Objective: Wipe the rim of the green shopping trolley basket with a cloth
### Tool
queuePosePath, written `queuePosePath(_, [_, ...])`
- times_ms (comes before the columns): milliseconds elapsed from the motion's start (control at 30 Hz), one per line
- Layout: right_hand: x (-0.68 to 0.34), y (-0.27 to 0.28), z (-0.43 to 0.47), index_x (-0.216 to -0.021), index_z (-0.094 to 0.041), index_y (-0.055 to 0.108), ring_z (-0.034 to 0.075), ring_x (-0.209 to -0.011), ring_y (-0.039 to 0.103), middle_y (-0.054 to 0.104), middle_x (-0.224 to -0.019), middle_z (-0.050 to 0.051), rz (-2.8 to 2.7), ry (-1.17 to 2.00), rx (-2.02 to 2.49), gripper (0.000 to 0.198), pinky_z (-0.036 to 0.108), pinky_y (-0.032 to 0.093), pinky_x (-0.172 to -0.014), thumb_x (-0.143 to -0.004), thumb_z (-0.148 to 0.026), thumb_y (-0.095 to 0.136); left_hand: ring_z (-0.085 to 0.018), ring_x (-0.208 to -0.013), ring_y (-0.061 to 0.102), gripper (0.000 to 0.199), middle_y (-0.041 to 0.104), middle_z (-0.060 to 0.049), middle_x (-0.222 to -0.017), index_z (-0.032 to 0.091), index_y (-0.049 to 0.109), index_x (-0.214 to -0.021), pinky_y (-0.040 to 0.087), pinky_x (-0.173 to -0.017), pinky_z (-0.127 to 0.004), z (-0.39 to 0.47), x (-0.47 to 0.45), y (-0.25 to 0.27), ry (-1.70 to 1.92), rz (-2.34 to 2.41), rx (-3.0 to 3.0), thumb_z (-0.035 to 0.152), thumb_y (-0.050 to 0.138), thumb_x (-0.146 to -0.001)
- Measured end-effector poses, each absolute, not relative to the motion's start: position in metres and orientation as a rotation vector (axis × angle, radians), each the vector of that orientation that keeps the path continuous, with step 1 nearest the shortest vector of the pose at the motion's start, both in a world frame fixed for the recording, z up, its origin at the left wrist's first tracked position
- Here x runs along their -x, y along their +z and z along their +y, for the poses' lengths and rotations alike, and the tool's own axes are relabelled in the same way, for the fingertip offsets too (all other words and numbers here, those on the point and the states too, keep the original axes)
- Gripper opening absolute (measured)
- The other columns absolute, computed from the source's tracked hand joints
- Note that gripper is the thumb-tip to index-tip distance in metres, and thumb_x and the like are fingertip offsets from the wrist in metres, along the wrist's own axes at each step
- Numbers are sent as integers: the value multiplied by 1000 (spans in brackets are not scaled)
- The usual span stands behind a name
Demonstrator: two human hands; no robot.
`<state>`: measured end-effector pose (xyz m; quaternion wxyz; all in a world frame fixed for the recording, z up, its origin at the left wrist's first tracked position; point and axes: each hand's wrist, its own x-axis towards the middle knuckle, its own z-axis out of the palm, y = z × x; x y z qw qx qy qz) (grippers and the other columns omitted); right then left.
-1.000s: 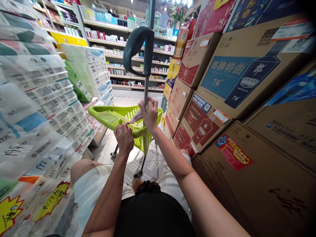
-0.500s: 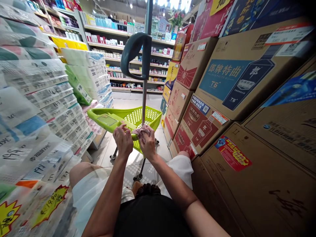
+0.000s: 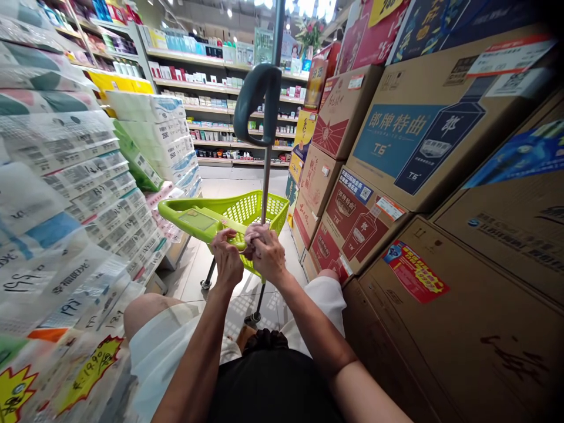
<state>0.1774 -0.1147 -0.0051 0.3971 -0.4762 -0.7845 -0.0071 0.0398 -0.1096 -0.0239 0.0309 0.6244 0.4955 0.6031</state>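
Observation:
A lime-green basket cart (image 3: 194,220) stands in front of my knees, its rim tilted toward me. From it rises a grey metal pole (image 3: 267,176) topped by a dark loop handle (image 3: 241,108). My left hand (image 3: 228,261) is closed on the near end of the green rim, fingers curled over it. Close beside it, my right hand (image 3: 269,255) grips a crumpled pinkish cloth (image 3: 253,235), pressed against the rim near the pole. The fingers hide part of the cloth and of the rim.
Plastic-wrapped paper packs (image 3: 88,182) are stacked high on my left. Cardboard cartons (image 3: 388,135) form a wall close on my right. Shelves of small goods (image 3: 211,106) stand at the back, beyond a tiled floor (image 3: 220,176). Casters (image 3: 252,318) show under the cart.
The pole and loop handle have swung to the right. Both my hands have shifted slightly right with the near end of the rim, the cloth still in my right hand.

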Motion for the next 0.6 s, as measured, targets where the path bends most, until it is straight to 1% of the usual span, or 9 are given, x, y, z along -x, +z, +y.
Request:
queuePosePath(100, [-182,-4,-120,-111,-26,71,27,-116,50,58,-140,4,-2061,-122,1121,30,37,49,-99,-86,-15,60,-21,-108,54,68,53,-11,-117,23,43,-118,39,-105,-43,-110,-41,-27,1902,1430,-1867,74,6,-93])
queuePosePath(233, [-188,-13,-124,-115,-25,71,26,-109,52,59,-138,5,-1959,-227,1207,32,36,52,-89,-88,-14,58,-21,-113,53,66,51,-11,-120,22,43,-125,39,-107,-43,-110,-37,-30,1859,1300,-1905,72,10,-95])
queuePosePath(300, [-186,-18,-126,-115,-24,71,26,-109,52,60,-137,7,-1893,-235,1230,32,35,53,-88,-88,-13,57,-21,-111,53,65,52,-11,-118,22,44,-124,40,-106,-43,-111,-37,-30,1840,1301,-1927,70,10,-96])
queuePosePath(400, [-184,-21,-128,-109,-24,72,26,-110,53,59,-137,7,-1929,-239,1163,27,36,53,-91,-88,-14,58,-22,-109,53,61,53,-11,-116,22,46,-120,41,-104,-43,-113,-40,-29,1838,1365,-1902,68,12,-98])
queuePosePath(467, [-189,-21,-125,-107,-25,72,25,-110,54,60,-135,7,-1945,-225,1160,26,34,54,-90,-88,-14,59,-23,-111,54,62,54,-12,-118,21,47,-120,42,-103,-43,-115,-39,-26,1816,1389,-1921,68,13,-98])
queuePosePath(533, [-195,-20,-121,-107,-25,72,24,-111,56,62,-130,7,-1887,-186,1229,27,32,55,-88,-87,-13,58,-25,-115,54,63,57,-14,-119,19,50,-121,40,-105,-44,-115,-34,-20,1806,1479,-1973,66,14,-99])
queuePosePath(600, [-199,-20,-120,-105,-25,71,23,-114,57,62,-128,7,-1818,-138,1278,28,31,55,-90,-84,-10,58,-27,-118,53,61,60,-16,-119,17,54,-122,37,-109,-47,-109,-23,-10,1825,1668,-1982,60,17,-101])
